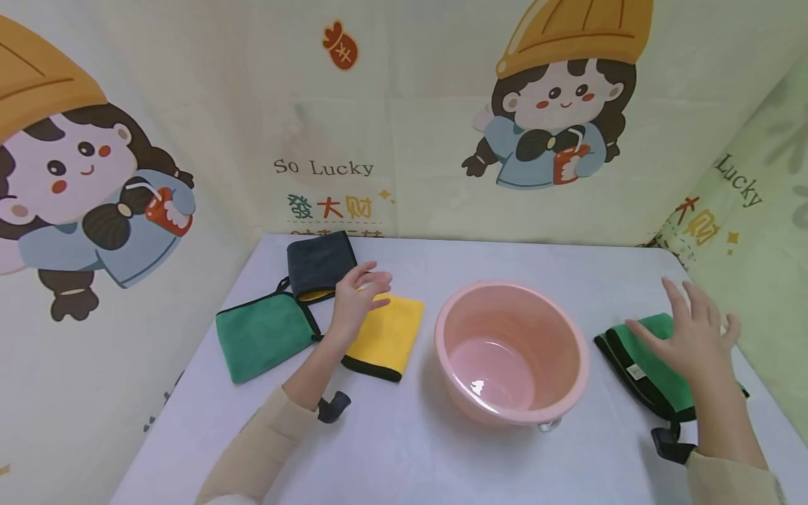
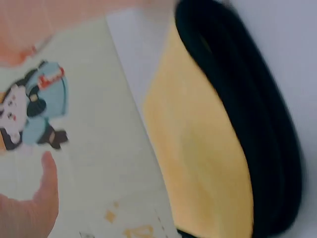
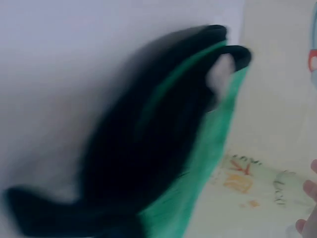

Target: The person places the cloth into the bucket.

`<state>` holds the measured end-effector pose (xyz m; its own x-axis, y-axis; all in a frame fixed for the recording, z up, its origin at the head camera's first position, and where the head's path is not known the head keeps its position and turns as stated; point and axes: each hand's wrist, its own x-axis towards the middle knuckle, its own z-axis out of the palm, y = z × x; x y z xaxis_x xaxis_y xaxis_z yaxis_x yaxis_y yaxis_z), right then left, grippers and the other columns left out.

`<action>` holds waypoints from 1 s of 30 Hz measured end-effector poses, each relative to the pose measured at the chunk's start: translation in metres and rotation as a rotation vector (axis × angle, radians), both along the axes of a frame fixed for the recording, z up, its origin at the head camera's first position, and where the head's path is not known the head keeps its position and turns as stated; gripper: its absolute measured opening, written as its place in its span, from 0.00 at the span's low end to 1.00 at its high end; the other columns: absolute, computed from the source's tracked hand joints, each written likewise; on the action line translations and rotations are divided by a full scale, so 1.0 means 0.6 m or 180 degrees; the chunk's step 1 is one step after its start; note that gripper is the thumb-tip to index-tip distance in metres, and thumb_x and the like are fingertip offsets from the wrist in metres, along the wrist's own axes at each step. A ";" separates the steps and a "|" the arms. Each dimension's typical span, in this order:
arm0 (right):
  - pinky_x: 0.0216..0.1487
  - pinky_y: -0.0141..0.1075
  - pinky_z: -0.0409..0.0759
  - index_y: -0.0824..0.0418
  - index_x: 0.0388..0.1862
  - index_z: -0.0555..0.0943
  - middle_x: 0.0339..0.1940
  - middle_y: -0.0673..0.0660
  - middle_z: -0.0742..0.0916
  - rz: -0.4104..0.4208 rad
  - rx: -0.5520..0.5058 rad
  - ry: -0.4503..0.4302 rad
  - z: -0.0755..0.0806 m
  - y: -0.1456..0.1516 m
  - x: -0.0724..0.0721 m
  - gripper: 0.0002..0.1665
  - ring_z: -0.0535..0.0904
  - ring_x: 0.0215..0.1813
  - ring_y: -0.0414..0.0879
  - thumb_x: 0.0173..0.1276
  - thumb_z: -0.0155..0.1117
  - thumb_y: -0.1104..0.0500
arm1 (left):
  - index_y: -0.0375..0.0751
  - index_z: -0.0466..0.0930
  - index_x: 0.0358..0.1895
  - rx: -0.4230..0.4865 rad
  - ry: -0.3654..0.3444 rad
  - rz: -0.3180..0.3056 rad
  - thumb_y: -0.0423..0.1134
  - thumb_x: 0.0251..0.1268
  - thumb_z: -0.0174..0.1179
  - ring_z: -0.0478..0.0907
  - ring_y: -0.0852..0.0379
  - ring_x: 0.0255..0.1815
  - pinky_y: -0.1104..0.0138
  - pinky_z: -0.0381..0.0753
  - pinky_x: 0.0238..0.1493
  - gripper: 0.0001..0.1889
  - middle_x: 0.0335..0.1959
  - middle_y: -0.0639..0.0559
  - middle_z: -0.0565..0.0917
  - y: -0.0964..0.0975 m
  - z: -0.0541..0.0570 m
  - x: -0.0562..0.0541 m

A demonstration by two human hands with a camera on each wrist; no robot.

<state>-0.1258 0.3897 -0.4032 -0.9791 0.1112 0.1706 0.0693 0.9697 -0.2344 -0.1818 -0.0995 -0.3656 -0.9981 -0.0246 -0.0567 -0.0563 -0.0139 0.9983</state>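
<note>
My left hand (image 1: 360, 298) is above a folded yellow cloth (image 1: 393, 337) with a black edge, its fingers relaxed and holding nothing. In the left wrist view that cloth (image 2: 198, 144) shows its thick dark edging. Left of this hand lie a green cloth (image 1: 265, 338) with black trim and a dark grey folded cloth (image 1: 318, 265) with yellow inside. At the right, my right hand (image 1: 694, 337) spreads its fingers over another folded green cloth (image 1: 653, 372), which carries a small white label. The right wrist view has that cloth (image 3: 208, 148) blurred, with only fingertips at the edge.
A pink bucket (image 1: 445, 337) stands upright between the hands, showing a bare bottom inside. All of it is on a white-covered table (image 1: 404, 463). Behind and at the sides hang printed curtains (image 1: 429, 196) with cartoon figures, close to the table's edges.
</note>
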 end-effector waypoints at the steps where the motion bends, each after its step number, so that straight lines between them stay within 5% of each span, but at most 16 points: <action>1: 0.57 0.70 0.27 0.50 0.74 0.36 0.72 0.67 0.43 0.0002 0.0002 -0.0045 -0.007 0.003 0.005 0.56 0.36 0.70 0.68 0.58 0.53 0.32 | 0.40 0.68 0.59 0.0104 -0.0112 -0.0077 0.41 0.59 0.60 0.80 0.46 0.45 0.60 0.80 0.41 0.24 0.49 0.41 0.79 0.005 0.001 0.004; 14: 0.49 0.76 0.35 0.48 0.73 0.31 0.69 0.74 0.46 0.0007 0.0082 -0.0525 -0.079 0.030 0.043 0.61 0.41 0.65 0.75 0.55 0.53 0.29 | 0.41 0.66 0.62 0.0525 -0.0841 -0.1180 0.42 0.61 0.58 0.82 0.50 0.40 0.59 0.79 0.42 0.26 0.51 0.39 0.78 0.053 -0.002 0.059; 20: 0.45 0.78 0.39 0.49 0.73 0.31 0.64 0.78 0.51 -0.0022 0.0068 -0.0794 -0.089 0.035 0.046 0.61 0.46 0.59 0.78 0.54 0.52 0.27 | 0.38 0.68 0.60 0.0585 -0.0970 -0.1333 0.41 0.60 0.58 0.82 0.52 0.37 0.58 0.80 0.40 0.25 0.51 0.42 0.77 0.065 -0.002 0.073; 30: 0.44 0.76 0.40 0.55 0.73 0.38 0.57 0.79 0.56 -0.0007 0.0177 -0.0961 -0.096 0.029 0.039 0.60 0.49 0.56 0.79 0.55 0.49 0.26 | 0.37 0.70 0.58 0.0446 -0.0886 -0.1494 0.37 0.59 0.59 0.82 0.54 0.36 0.59 0.80 0.40 0.23 0.51 0.33 0.75 0.067 -0.009 0.078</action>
